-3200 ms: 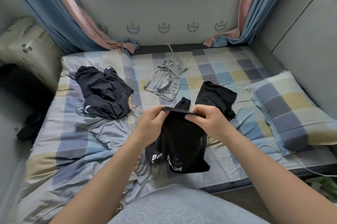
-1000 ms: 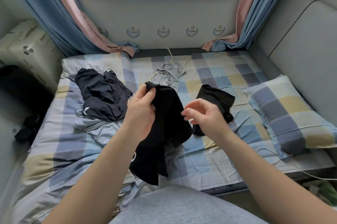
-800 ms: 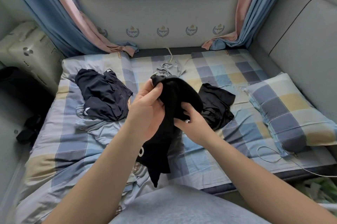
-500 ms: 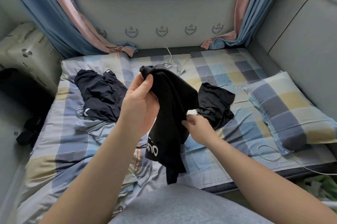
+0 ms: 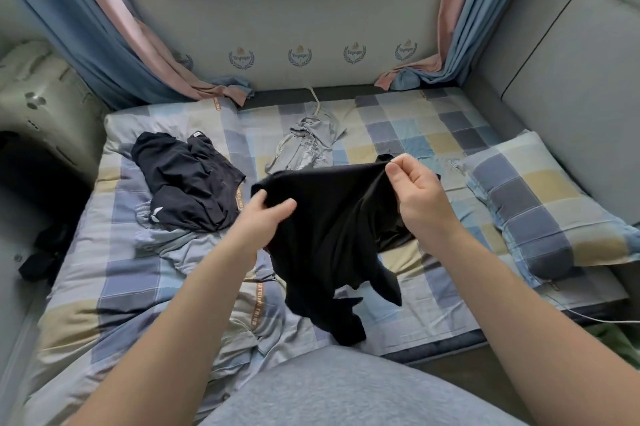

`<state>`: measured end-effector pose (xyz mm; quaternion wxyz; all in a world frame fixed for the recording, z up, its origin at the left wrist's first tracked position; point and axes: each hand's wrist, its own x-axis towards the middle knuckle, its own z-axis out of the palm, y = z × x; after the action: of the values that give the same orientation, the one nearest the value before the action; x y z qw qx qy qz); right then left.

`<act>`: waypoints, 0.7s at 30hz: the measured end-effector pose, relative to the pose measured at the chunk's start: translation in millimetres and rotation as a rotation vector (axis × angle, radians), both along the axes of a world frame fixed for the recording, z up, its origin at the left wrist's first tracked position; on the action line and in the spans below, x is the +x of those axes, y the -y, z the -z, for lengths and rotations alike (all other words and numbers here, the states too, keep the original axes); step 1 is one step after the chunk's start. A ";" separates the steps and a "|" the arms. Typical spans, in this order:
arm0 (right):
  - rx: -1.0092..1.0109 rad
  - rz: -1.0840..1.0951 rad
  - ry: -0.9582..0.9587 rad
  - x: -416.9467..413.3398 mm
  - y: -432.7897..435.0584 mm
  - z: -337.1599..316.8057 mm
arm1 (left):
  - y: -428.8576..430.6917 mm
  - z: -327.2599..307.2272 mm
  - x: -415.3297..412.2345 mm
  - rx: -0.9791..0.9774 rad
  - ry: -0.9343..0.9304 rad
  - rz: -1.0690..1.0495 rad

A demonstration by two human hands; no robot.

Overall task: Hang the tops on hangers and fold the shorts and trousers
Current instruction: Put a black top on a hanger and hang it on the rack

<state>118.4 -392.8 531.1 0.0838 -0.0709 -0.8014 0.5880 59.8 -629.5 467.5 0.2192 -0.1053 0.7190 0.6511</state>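
Observation:
I hold a black garment (image 5: 332,217) spread in the air over the bed. My left hand (image 5: 265,219) pinches its left upper edge. My right hand (image 5: 417,195) pinches the right upper corner, higher and farther away. The cloth hangs down between them in loose folds. A crumpled dark navy garment (image 5: 187,181) with a small white logo lies on the bed at the left. A grey drawstring garment (image 5: 306,145) lies bunched near the back middle. Another black piece (image 5: 394,237) on the bed is mostly hidden behind the held one.
The bed has a checked blue, yellow and grey sheet (image 5: 398,120). A matching pillow (image 5: 543,204) lies at the right beside a grey padded wall. Curtains (image 5: 114,44) drape onto the bed's back corners. A pale suitcase (image 5: 38,107) stands at the left.
My hands have drawn apart, stretching the black garment wide. My left hand dropped lower and my right hand rose and moved right while keeping its pinch on the edge.

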 end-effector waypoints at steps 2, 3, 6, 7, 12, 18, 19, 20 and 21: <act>-0.065 -0.010 -0.004 -1.8 3.7 -7.4 | -10.8 9.5 9.0 -0.026 0.026 0.114; -0.105 -0.014 -0.001 -2.4 6.1 -10.3 | -17.9 12.5 14.4 -0.032 0.010 0.206; -0.241 -0.010 -0.013 -3.0 12.2 -18.4 | -38.8 25.9 29.7 -0.092 -0.070 0.494; -0.280 -0.005 -0.015 -3.1 13.5 -22.0 | -44.4 30.5 35.3 -0.129 -0.121 0.547; -0.361 -0.015 -0.028 -4.7 9.0 -38.2 | -56.0 43.3 47.4 -0.251 -0.370 0.502; -0.357 0.189 -0.015 -12.9 -18.6 -38.9 | -42.9 29.2 31.8 -0.177 -0.423 0.261; -0.335 0.233 0.002 -15.5 -25.9 -34.8 | -38.7 24.1 28.7 -0.146 -0.414 0.231; -0.312 0.276 0.024 -18.3 -33.4 -29.6 | -35.1 18.7 25.7 -0.114 -0.408 0.209; -0.290 0.320 0.043 -21.1 -39.9 -23.7 | -32.8 13.4 23.1 -0.090 -0.402 0.187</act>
<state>97.3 -352.9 554.8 0.1476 -0.2211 -0.6884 0.6749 82.9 -596.6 454.1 0.1260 0.0838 0.7833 0.6030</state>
